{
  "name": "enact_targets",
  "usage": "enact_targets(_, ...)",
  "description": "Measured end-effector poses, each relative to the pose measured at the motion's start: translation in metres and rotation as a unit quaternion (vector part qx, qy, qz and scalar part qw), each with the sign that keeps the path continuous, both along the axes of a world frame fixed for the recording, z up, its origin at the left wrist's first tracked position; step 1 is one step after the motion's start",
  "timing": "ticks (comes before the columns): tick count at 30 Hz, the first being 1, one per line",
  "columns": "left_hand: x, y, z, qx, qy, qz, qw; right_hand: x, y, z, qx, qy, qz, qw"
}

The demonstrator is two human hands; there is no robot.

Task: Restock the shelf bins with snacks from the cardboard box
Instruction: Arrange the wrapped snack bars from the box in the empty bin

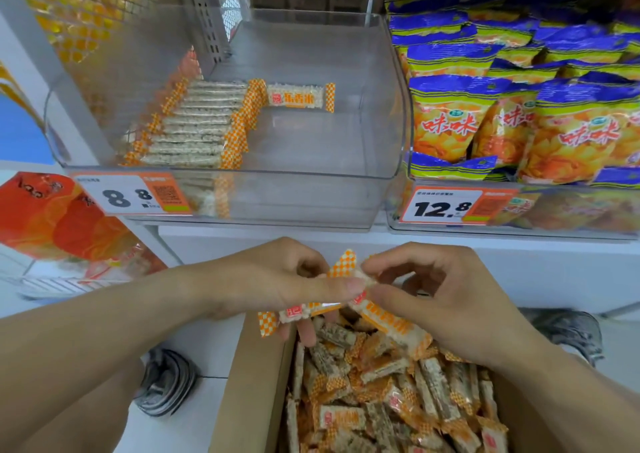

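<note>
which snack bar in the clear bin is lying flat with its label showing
The lone bar at the back of the clear bin, right of the row. It lies flat, red label up; the rest stand on edge, packed together.

A cardboard box (249,383) of snack bars (381,400) is sitting below a clear bin (311,193), chip bags (519,106) lying to its right.

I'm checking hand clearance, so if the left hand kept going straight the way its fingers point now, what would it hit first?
The left hand points rightward, so it would meet the right hand almost at once; their fingertips already nearly touch around the snack bars held between them. Depth is unclear.
</note>
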State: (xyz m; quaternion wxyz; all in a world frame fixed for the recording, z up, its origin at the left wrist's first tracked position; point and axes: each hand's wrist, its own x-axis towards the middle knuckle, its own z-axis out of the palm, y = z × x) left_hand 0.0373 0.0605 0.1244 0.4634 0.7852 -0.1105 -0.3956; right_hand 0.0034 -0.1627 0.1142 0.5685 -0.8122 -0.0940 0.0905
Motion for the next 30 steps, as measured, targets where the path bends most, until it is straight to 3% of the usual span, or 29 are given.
enact_targets(5, 0.003, 0.003, 0.003, -0.012, -0.027, -0.005, 1.0, -0.004, 0.005, -0.01, -0.07, -0.087, 0.078, 0.991)
enact_targets(8, 0.004, 0.002, 0.006, -0.023, -0.02, 0.018, 0.999, -0.001, 0.004, -0.005, -0.127, -0.147, 0.02, 0.981)
enact_targets(10, 0.005, 0.005, 0.009, -0.023, -0.027, 0.034, 0.999, 0.001, -0.006, -0.001, -0.122, -0.113, -0.035, 0.985)
enact_targets(15, 0.006, 0.017, 0.016, -0.016, -0.035, 0.069, 0.997, -0.001, -0.024, 0.003, 0.048, 0.148, -0.027, 0.987)
enact_targets(20, 0.003, 0.025, 0.014, -0.023, -0.014, 0.077, 0.997, -0.002, -0.011, -0.009, 0.094, 0.118, -0.078, 0.985)
enact_targets(24, 0.001, 0.033, 0.01, -0.008, -0.05, 0.04, 0.998, 0.002, -0.005, -0.01, 0.139, 0.063, -0.125, 0.98)
enact_targets(28, -0.003, 0.038, 0.01, -0.009, -0.074, 0.041, 0.996, -0.002, 0.007, -0.014, 0.116, 0.025, -0.119, 0.986)
enact_targets(30, -0.005, 0.04, 0.009, -0.017, -0.084, 0.077, 0.993, -0.001, 0.008, -0.014, 0.113, 0.051, -0.123, 0.985)
